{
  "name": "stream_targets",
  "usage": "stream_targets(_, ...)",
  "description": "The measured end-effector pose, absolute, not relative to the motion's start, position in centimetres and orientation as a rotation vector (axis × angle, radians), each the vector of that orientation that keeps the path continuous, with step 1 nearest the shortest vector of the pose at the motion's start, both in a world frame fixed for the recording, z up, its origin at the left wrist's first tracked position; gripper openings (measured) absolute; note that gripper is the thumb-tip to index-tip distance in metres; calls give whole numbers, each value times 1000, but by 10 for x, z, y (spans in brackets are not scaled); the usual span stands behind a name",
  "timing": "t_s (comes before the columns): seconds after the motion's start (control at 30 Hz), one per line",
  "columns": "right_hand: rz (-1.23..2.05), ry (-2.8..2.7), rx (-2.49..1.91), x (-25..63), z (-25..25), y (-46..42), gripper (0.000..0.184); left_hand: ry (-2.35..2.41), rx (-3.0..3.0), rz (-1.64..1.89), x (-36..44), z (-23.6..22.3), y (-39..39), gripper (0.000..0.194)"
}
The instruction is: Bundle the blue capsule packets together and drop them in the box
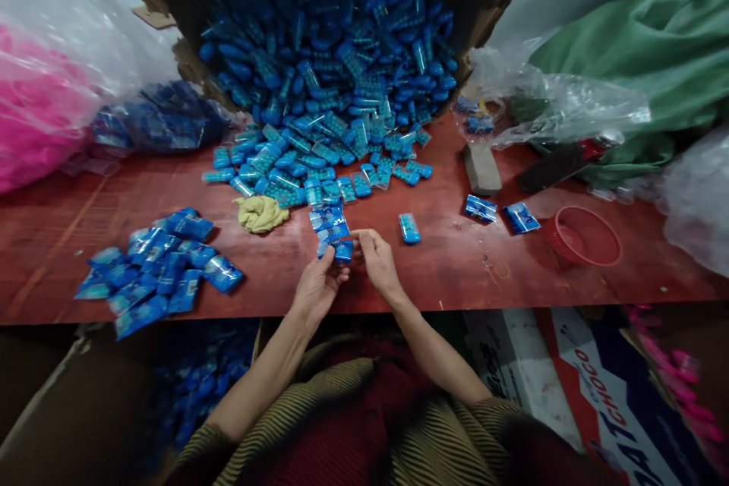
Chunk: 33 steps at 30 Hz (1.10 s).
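Note:
My left hand (pixel 317 285) and my right hand (pixel 376 258) meet at the front middle of a red table (pixel 433 273), both pinching a small clear packet of blue plastic pieces (pixel 335 234). Behind the hands, a big heap of loose blue plastic pieces (pixel 330 83) spills out of a tipped cardboard box (pixel 176 23) onto the table. A single blue piece (pixel 408 228) lies just right of my right hand. A pile of filled blue packets (pixel 159 266) sits on the left of the table.
A crumpled yellow cloth (pixel 260 213) lies near the heap. Two filled packets (pixel 500 213) and a small red basket (pixel 584 235) are on the right. A bag of pink items (pixel 34 106) is far left; green cloth (pixel 643 38) and plastic bags far right. Cardboard boxes (pixel 598 387) stand below the table.

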State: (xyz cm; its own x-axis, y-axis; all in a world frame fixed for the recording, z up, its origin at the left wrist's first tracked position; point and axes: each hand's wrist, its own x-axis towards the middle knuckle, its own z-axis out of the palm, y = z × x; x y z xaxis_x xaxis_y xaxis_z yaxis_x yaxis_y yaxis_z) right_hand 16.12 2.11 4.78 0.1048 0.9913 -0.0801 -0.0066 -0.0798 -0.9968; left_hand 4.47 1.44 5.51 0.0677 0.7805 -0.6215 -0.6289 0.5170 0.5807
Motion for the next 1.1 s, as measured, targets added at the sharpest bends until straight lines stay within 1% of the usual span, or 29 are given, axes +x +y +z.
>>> stream_targets(0.07, 1299, -984, -1295, 169, 50, 21, 34, 1038, 95, 1059, 44, 58, 13, 17)
stream_targets(0.17, 1336, -945, -1308, 178, 55, 19, 29, 1012, 25, 1023, 44, 62, 12, 20)
stream_targets(0.33, 1385, -1017, -1254, 172, 64, 17, 36, 988, 72, 1013, 46, 57, 11, 20)
stream_targets(0.5, 1400, -1004, -1264, 163, 58, 17, 37, 1067, 338, 1072, 46, 46, 5, 37)
stream_targets(0.57, 1366, -987, -1282, 163, 53, 17, 36, 1105, 393, 1100, 46, 45, 4, 40)
stream_targets(0.73, 1296, -991, -1295, 162, 46, 14, 39, 1103, 358, 1173, 44, 45, 4, 37)
stream_targets(0.87, 1310, -963, -1282, 158, 47, 12, 40, 1033, 205, 1066, 43, 42, 6, 29)
stream_targets(1.0, 1262, -1010, -1297, 158, 45, 12, 36, 1038, 32, 956, 44, 44, 7, 14)
stream_targets(1.1, 1250, -1068, -1286, 164, 44, 12, 32, 1070, -13, 992, 46, 48, 8, 14)
